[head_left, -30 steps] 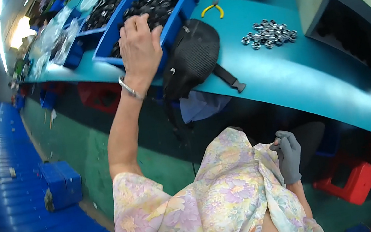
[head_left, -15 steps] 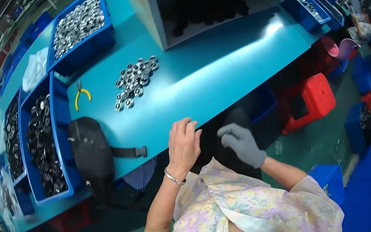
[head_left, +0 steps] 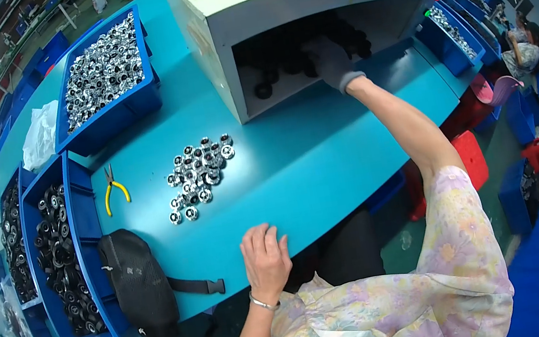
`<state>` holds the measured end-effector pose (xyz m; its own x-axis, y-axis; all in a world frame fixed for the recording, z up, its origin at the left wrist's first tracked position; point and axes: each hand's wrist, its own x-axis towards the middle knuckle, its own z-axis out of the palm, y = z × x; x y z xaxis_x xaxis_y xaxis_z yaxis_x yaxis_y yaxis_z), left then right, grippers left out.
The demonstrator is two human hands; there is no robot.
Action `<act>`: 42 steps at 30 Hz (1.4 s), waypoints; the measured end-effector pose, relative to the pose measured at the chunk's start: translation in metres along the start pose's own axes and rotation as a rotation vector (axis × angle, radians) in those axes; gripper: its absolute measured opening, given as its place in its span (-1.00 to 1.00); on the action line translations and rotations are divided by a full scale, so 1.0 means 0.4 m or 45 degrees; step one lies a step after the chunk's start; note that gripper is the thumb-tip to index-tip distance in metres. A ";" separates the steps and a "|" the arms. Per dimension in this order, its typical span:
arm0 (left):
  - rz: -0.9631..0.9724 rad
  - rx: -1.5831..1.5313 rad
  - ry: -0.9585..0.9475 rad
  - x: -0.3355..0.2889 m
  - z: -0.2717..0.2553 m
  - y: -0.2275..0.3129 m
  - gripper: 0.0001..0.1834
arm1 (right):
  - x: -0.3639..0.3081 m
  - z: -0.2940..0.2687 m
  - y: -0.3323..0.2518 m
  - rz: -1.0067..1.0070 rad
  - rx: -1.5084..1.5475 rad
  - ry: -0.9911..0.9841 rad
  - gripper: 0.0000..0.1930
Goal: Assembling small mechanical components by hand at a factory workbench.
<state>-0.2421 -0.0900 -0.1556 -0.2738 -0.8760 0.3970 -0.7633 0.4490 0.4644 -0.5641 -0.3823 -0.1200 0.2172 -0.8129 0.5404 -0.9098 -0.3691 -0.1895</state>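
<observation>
The dark round parts lay in a loose heap in the shadowed opening of the pale box, a few of them near its front left corner. In among them was the right hand, in a grey glove, reaching in over the floor of the box with the wrist just at the opening. Its arm was stretched well forward and leaned inward from the right, the elbow a little bent and the sleeve pushed up toward it. The fingers were lost in the shade, so how far they were open, and whether they had hold of a part, could not be told.

The left hand was bare, back upward, at the near edge of the teal table. Its forearm rose from below, a metal bangle round the wrist. The fingers were close together and loosely bent, half open, the thumb a little apart; nothing showed in them, though the palm was hidden. Whether the fingertips touched the table could not be told.

Beyond that hand lay a small heap of shiny metal parts, then yellow-handled pliers. A black bag with a buckled strap lay beside a blue bin of black parts.
</observation>
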 end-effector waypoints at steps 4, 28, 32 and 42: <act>-0.035 -0.041 0.010 0.009 0.001 0.005 -0.67 | 0.107 0.055 0.046 -0.012 -0.230 -0.133 -0.72; -0.248 -0.530 0.277 -0.001 -0.014 -0.020 -0.53 | -0.146 -0.173 -0.382 0.769 1.480 -0.692 -0.81; -0.215 -0.765 0.261 0.041 -0.084 0.046 -0.49 | -0.313 -0.236 -0.565 0.891 1.575 -0.989 -0.80; -0.609 -1.080 0.467 -0.119 -0.120 0.064 -0.76 | -0.509 -0.250 -0.717 0.815 1.728 -1.205 -0.81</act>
<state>-0.2207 -0.0283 -0.1246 0.2523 -0.9517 0.1748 -0.0442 0.1691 0.9846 -0.3828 -0.0658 -0.0937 0.5357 -0.7420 -0.4031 -0.1276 0.4008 -0.9072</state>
